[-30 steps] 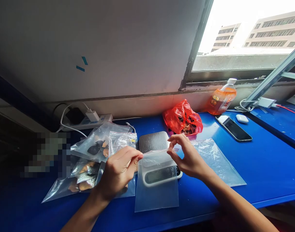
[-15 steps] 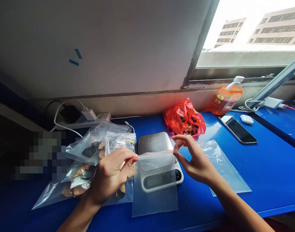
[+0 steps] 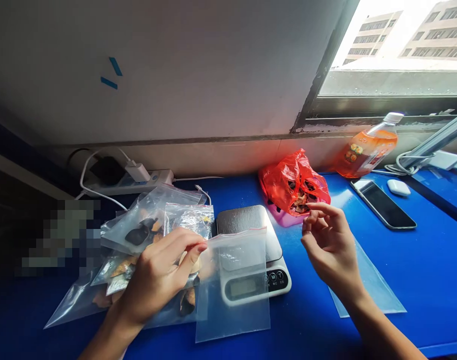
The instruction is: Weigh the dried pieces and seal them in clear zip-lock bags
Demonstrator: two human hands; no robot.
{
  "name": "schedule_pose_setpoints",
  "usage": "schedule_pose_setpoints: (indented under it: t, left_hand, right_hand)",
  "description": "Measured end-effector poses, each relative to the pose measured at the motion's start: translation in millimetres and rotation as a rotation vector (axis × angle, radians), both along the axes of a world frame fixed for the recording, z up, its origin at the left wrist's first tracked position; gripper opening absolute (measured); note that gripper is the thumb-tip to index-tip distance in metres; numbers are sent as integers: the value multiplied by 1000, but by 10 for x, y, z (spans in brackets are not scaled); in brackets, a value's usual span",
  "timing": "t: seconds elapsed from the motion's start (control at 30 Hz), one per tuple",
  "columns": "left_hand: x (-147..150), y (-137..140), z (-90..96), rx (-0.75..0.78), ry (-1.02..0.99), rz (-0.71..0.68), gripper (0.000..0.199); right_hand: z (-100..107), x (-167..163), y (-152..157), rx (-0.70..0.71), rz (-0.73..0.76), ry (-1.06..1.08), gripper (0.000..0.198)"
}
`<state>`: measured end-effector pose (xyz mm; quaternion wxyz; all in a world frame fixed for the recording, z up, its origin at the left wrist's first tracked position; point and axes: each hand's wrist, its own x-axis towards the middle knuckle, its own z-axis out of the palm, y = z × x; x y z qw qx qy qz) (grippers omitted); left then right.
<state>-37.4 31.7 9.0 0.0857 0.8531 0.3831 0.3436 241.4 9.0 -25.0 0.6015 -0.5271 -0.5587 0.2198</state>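
My left hand pinches the upper left corner of a clear zip-lock bag between thumb and fingertips. The bag looks flat, with a red line along its top edge, and hangs in front of a kitchen scale, partly covering its display. My right hand is off the bag, its fingers loosely bent and apart, holding nothing. It hovers right of the scale, before a red plastic bag of brownish dried pieces. Another clear bag lies flat on the table, partly behind my right wrist.
Filled clear bags of dried pieces are heaped at left. A power strip with chargers sits by the wall. On the right are an orange drink bottle, a phone and a white earbud case on the blue table.
My right hand has let go of the clear bag's upper right corner and moved right. My left hand still holds the bag, slightly further left. The view has shifted a little.
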Motion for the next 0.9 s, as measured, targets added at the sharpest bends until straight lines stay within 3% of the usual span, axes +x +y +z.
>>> schedule_pose_setpoints:
  t: [0.17,0.27,0.37,0.53,0.9]
  left_hand:
    - [9,26,-26,-3,12,1,10]
    - [2,47,-48,6,19,-11,11]
    - [-4,57,-68,21,31,-34,11]
    - [6,73,-84,49,60,-57,15]
    - [20,85,-120,92,82,-82,15]
  right_hand:
    - [-80,234,49,-88,-1,-558,54]
    - [-161,386,-24,-227,189,-922,65]
    - [-207,420,-189,-340,412,-1116,73]
    - [-148,354,-306,-458,496,-1218,72]
    - [-110,430,-18,-610,564,-1248,84]
